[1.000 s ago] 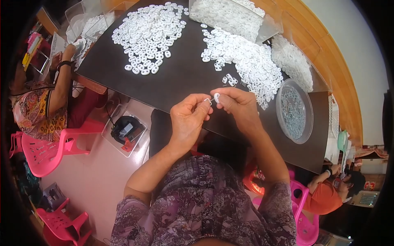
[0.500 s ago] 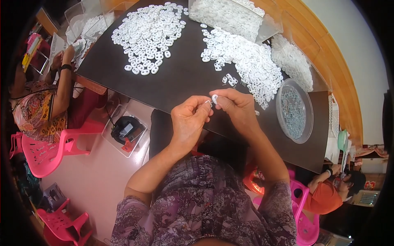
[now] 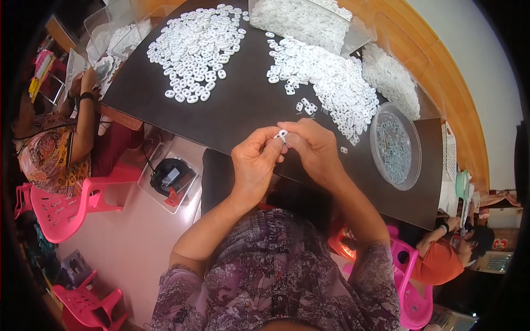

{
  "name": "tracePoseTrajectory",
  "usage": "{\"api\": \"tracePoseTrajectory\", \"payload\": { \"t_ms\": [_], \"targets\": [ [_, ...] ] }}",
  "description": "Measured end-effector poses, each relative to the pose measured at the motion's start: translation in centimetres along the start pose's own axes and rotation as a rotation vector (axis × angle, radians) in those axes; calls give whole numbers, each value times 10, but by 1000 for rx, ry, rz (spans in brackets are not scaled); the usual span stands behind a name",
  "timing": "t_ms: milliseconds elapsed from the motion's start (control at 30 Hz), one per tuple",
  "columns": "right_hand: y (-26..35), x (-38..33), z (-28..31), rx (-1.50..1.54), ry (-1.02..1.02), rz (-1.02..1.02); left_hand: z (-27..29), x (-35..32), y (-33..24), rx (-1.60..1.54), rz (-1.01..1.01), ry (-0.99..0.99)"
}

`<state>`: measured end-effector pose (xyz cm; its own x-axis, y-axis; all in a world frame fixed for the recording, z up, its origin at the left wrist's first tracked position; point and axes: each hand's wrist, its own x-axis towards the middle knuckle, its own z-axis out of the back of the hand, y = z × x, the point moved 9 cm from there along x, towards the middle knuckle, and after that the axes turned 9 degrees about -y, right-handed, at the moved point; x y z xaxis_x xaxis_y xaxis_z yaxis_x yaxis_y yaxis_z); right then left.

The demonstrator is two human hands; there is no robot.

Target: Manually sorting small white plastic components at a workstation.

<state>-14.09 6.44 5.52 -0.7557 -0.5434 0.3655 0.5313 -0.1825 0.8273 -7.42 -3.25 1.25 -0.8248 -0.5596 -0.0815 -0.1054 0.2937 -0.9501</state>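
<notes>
Just over the table's front edge, my left hand (image 3: pixel 254 157) pinches a small white plastic piece, mostly covered by the fingertips. Against it my right hand (image 3: pixel 314 144) grips a white oval plastic piece (image 3: pixel 283 133), its hole showing between the fingers. The two pieces meet at my fingertips; whether they are joined I cannot tell. Beyond my hands on the dark table (image 3: pixel 221 124) lie a pile of white two-holed oval pieces (image 3: pixel 193 47) at the left and a heap of smaller white pieces (image 3: pixel 326 77) at the right. A few loose white pieces (image 3: pixel 306 106) lie nearer.
A round clear tub (image 3: pixel 418 165) of small metal screws or pins stands right of my hands. Clear bins (image 3: pixel 361 36) of white pieces line the back. Other people sit at the left (image 3: pixel 55 143) and the far right (image 3: pixel 439 262). Pink chairs (image 3: pixel 61 212) stand on the floor.
My right hand has moved slightly left, bringing its oval piece up against the piece in my left hand. The whole view has shifted a little.
</notes>
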Motion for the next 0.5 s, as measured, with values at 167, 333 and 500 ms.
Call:
{"api": "tracePoseTrajectory", "payload": {
  "t_ms": [167, 333, 500],
  "targets": [
    [-20, -1, -3, 286, 16, -404, -4, 4, 3, -26, 35, 89],
    [-20, -3, 2, 364, -15, -352, -7, 4, 4, -60, 44, 112],
    [-23, -4, 4, 330, 8, -393, -8, 2, -5, -151, -13, 78]
  ]
}}
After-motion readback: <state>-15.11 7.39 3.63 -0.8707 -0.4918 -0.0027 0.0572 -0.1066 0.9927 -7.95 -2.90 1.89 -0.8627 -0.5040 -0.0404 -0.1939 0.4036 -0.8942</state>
